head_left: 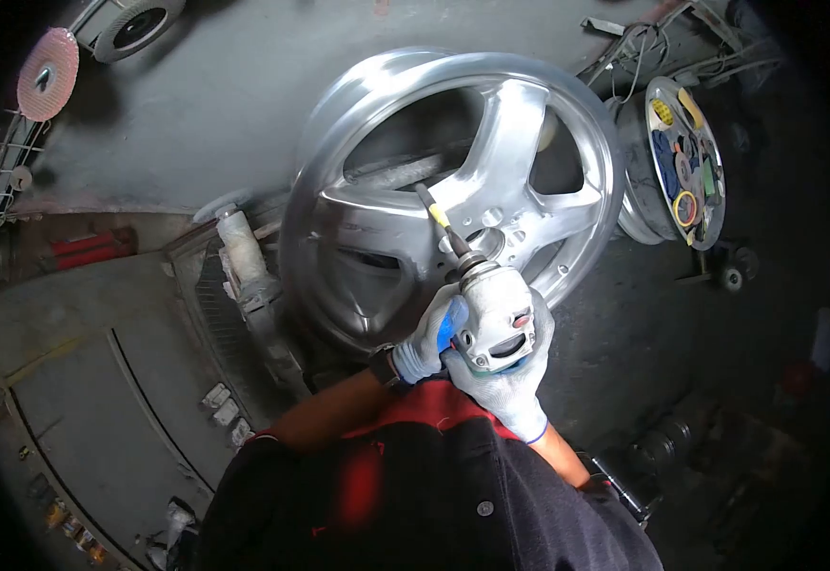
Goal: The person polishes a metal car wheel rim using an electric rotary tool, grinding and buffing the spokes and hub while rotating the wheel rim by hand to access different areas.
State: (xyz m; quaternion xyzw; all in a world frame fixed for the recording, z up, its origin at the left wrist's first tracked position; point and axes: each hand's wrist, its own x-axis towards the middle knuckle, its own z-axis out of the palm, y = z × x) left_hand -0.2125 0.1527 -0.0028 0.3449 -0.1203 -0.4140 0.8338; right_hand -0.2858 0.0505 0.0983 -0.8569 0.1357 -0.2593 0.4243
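Observation:
Both hands wear white-and-blue work gloves. My right hand (520, 385) is wrapped around the body of a silver-grey die grinder (499, 319) from the right and below. My left hand (431, 335) closes on the grinder's left side, though the tool hides some of its fingers. A dark bit (432, 207) with a yellow band points up and away from the tool's nose. It lies in front of a bare-metal alloy wheel (510, 124), near the hub; whether it touches the metal I cannot tell. The wheel stands tilted, its spoked face towards me.
Right of the wheel, another rim (686, 162) carries sanding discs, tape and cloths. Another white-grey power tool (242, 246) lies to the left. Polishing wheels (49, 74) stand at upper left, beside a wire rack. Cables and metal bars (648, 52) lie at upper right.

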